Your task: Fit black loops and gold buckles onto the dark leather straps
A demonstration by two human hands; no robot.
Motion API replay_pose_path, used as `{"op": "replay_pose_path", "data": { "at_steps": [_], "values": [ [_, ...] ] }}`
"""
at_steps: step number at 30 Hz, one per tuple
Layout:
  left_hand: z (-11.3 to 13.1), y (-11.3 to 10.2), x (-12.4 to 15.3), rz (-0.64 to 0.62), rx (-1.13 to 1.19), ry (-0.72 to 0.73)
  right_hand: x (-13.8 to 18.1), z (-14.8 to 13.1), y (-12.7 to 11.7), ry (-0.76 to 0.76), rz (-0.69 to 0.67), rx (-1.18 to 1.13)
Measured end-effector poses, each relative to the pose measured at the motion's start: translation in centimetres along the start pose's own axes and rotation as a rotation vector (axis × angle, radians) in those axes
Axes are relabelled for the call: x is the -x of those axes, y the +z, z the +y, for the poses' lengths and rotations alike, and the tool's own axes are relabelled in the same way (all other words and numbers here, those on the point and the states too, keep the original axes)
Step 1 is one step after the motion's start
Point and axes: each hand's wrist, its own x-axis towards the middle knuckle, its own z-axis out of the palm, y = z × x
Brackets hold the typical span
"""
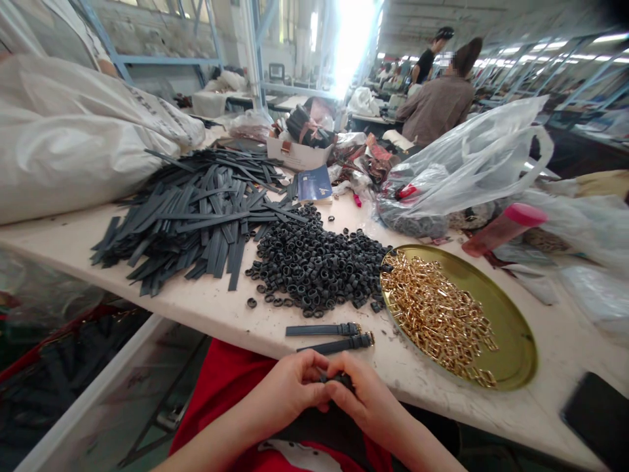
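The left hand (289, 387) and the right hand (366, 396) meet over the person's red lap, just below the table edge (236, 331), fingertips of both pinched together on a small dark strap piece (338, 379) that is mostly hidden between them. Held off the table like that, the piece has nothing under it but the lap, so a slip of the pinch would likely send it down out of reach. Just beyond the hands, two finished straps with buckles (334, 335) lie close to the table edge, and a brush of a wrist could push them off. Farther out, the pile of black loops (314, 265) touches the rim of the gold tray (515, 357) of gold buckles (437, 314), so loops may stray into it. The heap of dark straps (196, 216) spreads left, with ends near the edge.
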Motion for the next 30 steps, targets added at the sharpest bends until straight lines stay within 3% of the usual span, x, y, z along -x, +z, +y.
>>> {"op": "replay_pose_path", "data": {
  "at_steps": [2,4,9,13,15,19,22,26,30],
  "values": [
    [0.3,-0.2,-0.5,0.013,-0.095,0.075,0.0,0.3,0.5,0.039,0.040,-0.033],
    [0.6,-0.6,-1.5,0.079,-0.334,0.141,-0.5,1.0,0.7,0.047,0.144,0.046],
    [-0.1,-1.2,-4.7,0.298,-0.988,0.368,-2.9,4.1,-0.7,-0.039,0.473,0.641],
    [0.4,-3.8,-5.4,0.440,-1.153,0.521,-4.4,6.5,-1.0,-0.216,0.550,0.818],
    [2.1,-7.1,-4.9,0.604,-1.228,0.437,-4.8,7.2,-0.9,-0.280,0.566,0.843],
    [5.7,-15.6,-4.8,0.975,-1.294,0.102,-5.0,7.6,-1.1,-0.401,0.611,0.908],
    [6.6,-20.4,-6.0,1.050,-1.273,-0.073,-4.9,7.7,-1.4,-0.446,0.614,0.953],
    [6.3,-22.1,-6.7,1.035,-1.237,-0.128,-4.6,7.4,-1.6,-0.400,0.633,0.920],
    [5.4,-19.7,-4.1,1.026,-1.162,-0.039,-4.2,6.3,-1.4,-0.376,0.653,0.789]
  ]
}}
